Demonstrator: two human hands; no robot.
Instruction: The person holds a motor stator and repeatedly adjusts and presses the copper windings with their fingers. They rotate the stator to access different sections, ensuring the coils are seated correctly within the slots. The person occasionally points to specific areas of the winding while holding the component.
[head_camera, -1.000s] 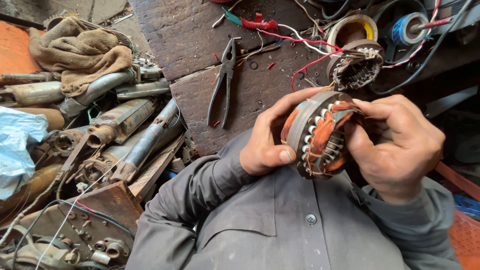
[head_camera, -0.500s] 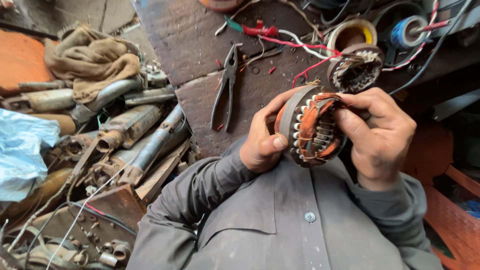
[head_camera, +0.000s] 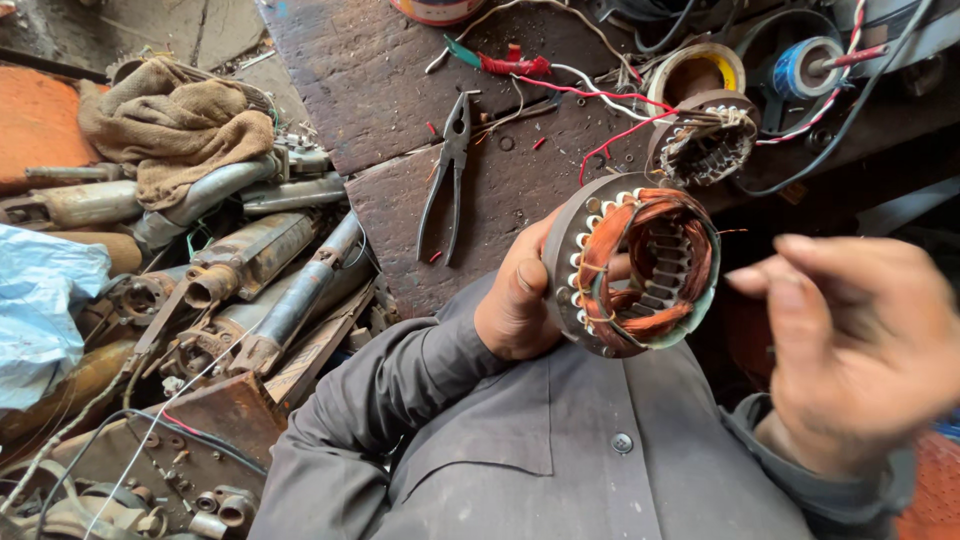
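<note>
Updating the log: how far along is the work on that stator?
Done: the stator already carries copper coils seated around its slots. In hand: the left hand alone grips it by the rim, bore up; the right hand is off it, open and blurred. Left: thin wire ends stick out loose, pliers lie untouched on the board, and a second stator sits beyond.

Stator held over the lap, bench beyond

The ring-shaped wound motor stator (head_camera: 635, 270) sits in the left hand (head_camera: 520, 300), right hand (head_camera: 860, 350) beside it (apart); long-handled metal pliers (head_camera: 447, 175) lie behind-left on the worn wooden board (head_camera: 400, 90), the crumpled cloth rag (head_camera: 170, 125) further left.
</note>
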